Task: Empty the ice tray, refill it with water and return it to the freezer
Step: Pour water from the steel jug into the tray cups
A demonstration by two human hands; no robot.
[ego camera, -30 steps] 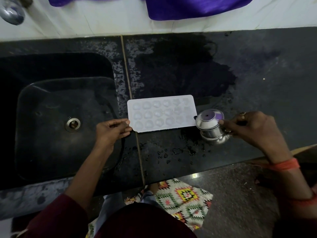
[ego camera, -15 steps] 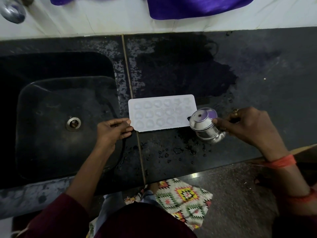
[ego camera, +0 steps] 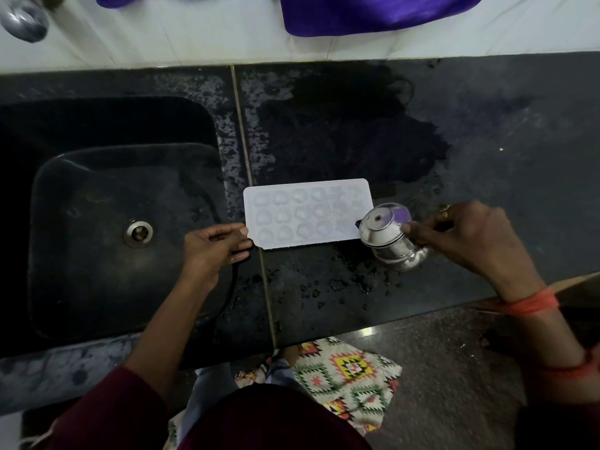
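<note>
- Fingers (ego camera: 242, 231) of the left hand (ego camera: 211, 251) pinch the left short end of the ice tray (ego camera: 308, 213), thumb on top and the others curled under the edge.
- Right hand (ego camera: 467, 235) is wrapped around a small shiny steel cup (ego camera: 391, 237), with the thumb pressed on its side near the rim.
- That cup is tipped over toward the tray, so its mouth points left and a bit up (the inside looks purple from a reflection).
- Its rim sits right at the right short end of the tray, touching or almost touching; it is hard to tell which.
- White and flat, the tray lies on the black counter (ego camera: 487, 131), just right of the thin line between the two slabs.
- Its long side runs left to right, tilted a tiny bit so the right end sits farther from the person.
- Its little round cups face up, in three rows.
- Whether they hold water is not clear.
- Left of the tray is the dark sink (ego camera: 81, 222) with a round metal drain (ego camera: 138, 233) in its floor.
- Wet patches and drops show on the counter around and in front of the tray.
- Purple cloth (ego camera: 373, 14) hangs on the white wall behind the counter.
- Orange thread bands (ego camera: 532, 302) circle the right wrist, and a ring (ego camera: 444, 210) is on one finger.
- Down by the floor, a bright patterned cloth (ego camera: 350, 375) shows near the person's body.
</note>
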